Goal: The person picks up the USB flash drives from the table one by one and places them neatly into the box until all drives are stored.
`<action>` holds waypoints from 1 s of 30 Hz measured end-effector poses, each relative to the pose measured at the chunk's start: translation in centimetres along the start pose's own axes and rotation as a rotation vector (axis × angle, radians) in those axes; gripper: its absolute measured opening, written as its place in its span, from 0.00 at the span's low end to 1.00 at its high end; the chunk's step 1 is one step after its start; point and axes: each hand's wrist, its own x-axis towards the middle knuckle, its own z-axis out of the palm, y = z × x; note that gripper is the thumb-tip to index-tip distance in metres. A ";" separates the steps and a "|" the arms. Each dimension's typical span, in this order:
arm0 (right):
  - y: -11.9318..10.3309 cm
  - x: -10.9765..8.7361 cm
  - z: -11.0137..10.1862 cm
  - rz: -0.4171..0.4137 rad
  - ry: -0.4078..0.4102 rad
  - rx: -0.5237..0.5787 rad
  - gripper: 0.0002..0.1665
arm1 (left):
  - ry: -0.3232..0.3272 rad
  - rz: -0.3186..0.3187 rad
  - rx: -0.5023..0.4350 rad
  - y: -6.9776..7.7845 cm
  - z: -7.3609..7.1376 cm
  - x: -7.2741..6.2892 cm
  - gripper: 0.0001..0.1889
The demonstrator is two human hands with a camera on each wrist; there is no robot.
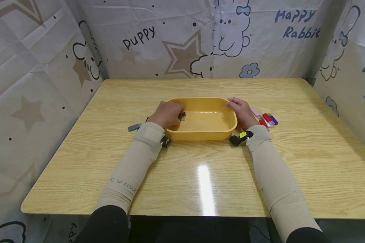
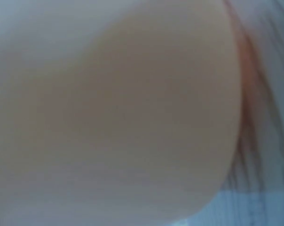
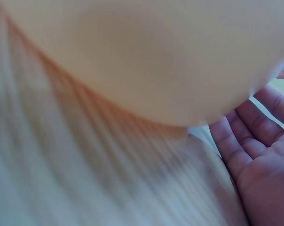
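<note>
A yellow rectangular plastic box with rounded corners stands on the wooden table in the head view. My left hand reaches over its left rim with curled fingers, pinching a small black piece with a silvery end, like a USB stick, inside the box. My right hand grips the right rim, thumb at the inner edge and fingers outside. In the right wrist view, the fingers lie along the outside of the blurred box wall. The box wall fills most of the left wrist view.
Right of the box lies a group of small sticks with red, pink and purple parts, like USB sticks, partly behind the right hand. A grey stick lies left of the left wrist. Printed cloth walls surround the table.
</note>
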 end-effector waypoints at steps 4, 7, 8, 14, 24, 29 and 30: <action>-0.1 0.0 -0.1 -0.006 -0.001 -0.003 0.17 | 0.006 -0.005 0.010 0.1 0.0 0.0 0.14; -0.1 -0.1 0.0 -0.013 -0.002 0.001 0.17 | 0.013 -0.008 0.016 0.1 0.0 0.0 0.13; -0.2 -0.1 0.0 -0.014 0.000 0.006 0.17 | 0.015 -0.009 0.020 0.1 0.0 0.0 0.13; -0.3 -0.2 0.0 -0.007 -0.009 0.014 0.18 | 0.017 -0.015 0.038 0.2 0.1 -0.1 0.13; -0.3 -0.1 -0.3 -0.016 0.007 0.005 0.17 | 0.028 -0.003 0.020 0.3 -0.2 0.1 0.13; 0.0 0.1 -0.2 -0.001 -0.006 0.017 0.16 | 0.010 0.007 -0.070 0.0 -0.4 -0.1 0.14; 0.1 0.1 -0.2 0.003 -0.011 0.017 0.16 | 0.000 0.008 -0.092 0.0 -0.4 -0.1 0.14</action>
